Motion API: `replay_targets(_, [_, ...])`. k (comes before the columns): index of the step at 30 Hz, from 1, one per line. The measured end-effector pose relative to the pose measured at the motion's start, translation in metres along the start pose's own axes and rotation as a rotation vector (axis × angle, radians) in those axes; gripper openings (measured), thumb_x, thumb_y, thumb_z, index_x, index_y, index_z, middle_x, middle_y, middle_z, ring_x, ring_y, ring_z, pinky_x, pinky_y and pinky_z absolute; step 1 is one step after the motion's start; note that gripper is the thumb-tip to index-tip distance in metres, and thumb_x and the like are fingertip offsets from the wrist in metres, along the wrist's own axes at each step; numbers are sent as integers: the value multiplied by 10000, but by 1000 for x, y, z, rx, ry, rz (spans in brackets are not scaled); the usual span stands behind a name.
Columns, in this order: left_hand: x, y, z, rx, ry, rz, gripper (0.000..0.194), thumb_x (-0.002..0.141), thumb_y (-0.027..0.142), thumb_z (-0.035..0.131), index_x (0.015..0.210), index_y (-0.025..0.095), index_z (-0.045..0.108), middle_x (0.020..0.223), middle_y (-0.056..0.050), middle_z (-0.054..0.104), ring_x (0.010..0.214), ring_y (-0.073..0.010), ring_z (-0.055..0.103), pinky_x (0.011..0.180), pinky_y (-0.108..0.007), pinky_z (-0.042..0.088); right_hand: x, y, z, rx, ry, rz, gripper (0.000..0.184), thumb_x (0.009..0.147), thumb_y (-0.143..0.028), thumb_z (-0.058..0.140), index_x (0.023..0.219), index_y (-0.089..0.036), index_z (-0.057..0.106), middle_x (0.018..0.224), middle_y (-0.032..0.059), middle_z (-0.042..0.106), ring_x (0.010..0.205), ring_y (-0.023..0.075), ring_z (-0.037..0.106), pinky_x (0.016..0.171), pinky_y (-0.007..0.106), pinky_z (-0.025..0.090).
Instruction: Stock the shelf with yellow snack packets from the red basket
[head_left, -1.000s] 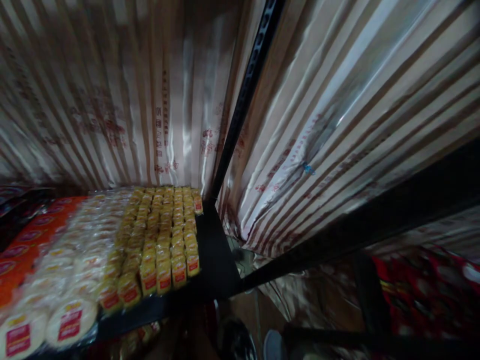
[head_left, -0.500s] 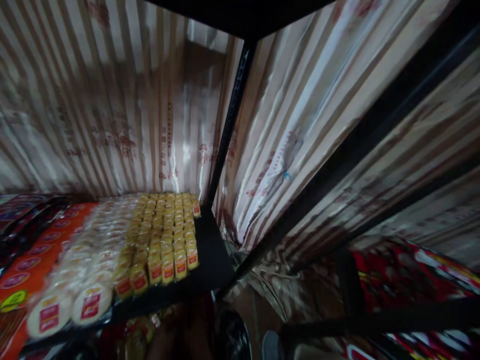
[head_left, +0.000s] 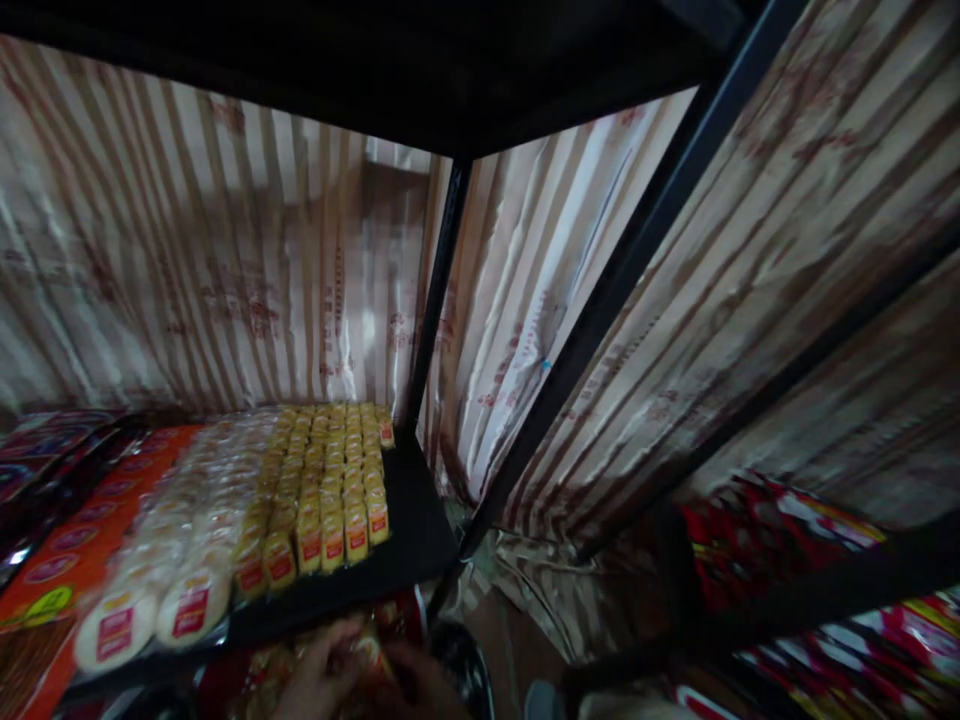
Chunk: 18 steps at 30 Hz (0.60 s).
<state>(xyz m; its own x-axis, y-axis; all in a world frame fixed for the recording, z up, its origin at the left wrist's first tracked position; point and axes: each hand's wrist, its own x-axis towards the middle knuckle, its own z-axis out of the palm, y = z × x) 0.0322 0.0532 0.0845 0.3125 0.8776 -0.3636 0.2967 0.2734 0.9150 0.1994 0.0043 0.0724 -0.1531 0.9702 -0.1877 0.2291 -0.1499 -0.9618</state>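
Observation:
Low in the frame, below the shelf edge, my left hand [head_left: 324, 668] and my right hand [head_left: 426, 682] are close together in deep shadow. A small yellow packaged snack [head_left: 373, 655] lies between them, and the left fingers are curled against it. The right fingers reach toward its other side but are too dark to tell their grip. Above them, rows of yellow packaged snacks with red labels [head_left: 330, 510] stand on the black shelf [head_left: 420, 530]. To their left are two rows of round, pale, clear-wrapped packets [head_left: 191, 610].
An orange display box [head_left: 90, 520] and dark packets [head_left: 52, 450] fill the shelf's left. Black shelf posts [head_left: 592, 340] slant across a striped cloth curtain [head_left: 300, 270]. Red packets [head_left: 750, 540] sit on racks at the lower right. An upper shelf [head_left: 337, 70] overhangs.
The view has tilted up slightly, showing more of the upper shelf. My hands, barely visible in shadow before, have come up at the bottom with a yellow packaged snack between them.

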Motion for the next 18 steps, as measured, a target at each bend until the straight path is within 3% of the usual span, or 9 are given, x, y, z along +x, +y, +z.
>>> replay_targets(3, [7, 42, -2, 0, -35, 93, 469, 628, 526, 555, 949, 188, 602, 863, -45, 671, 822, -217, 615, 756, -304, 487, 3, -37, -11, 109, 29, -138, 369, 776, -473, 543, 1056, -243, 614, 1007, 41, 666, 947, 226, 609, 830, 313, 456])
replay_targets(7, [39, 92, -9, 97, -15, 234, 385, 674, 358, 554, 1006, 166, 576, 825, -35, 652, 719, -170, 588, 678, -276, 476, 32, -66, -30, 112, 208, -223, 327, 798, -345, 545, 1104, -232, 563, 1020, 44, 655, 922, 201, 618, 803, 294, 478])
replay_targets(12, [99, 134, -13, 271, 14, 399, 290, 722, 188, 520, 1005, 173, 580, 899, -34, 673, 809, -145, 601, 778, -256, 468, 95, -65, -56, -5, 447, -289, 331, 770, -257, 543, 1096, -208, 567, 1044, 52, 645, 937, 196, 608, 808, 286, 485])
replay_targets(18, [162, 160, -12, 463, 87, 485, 306, 743, 122, 510, 1034, 151, 598, 1019, -63, 671, 906, -156, 618, 854, -282, 463, 167, -57, -82, -93, 604, -341, 308, 748, -209, 532, 1054, -208, 569, 1008, 36, 646, 918, 183, 601, 827, 294, 472])
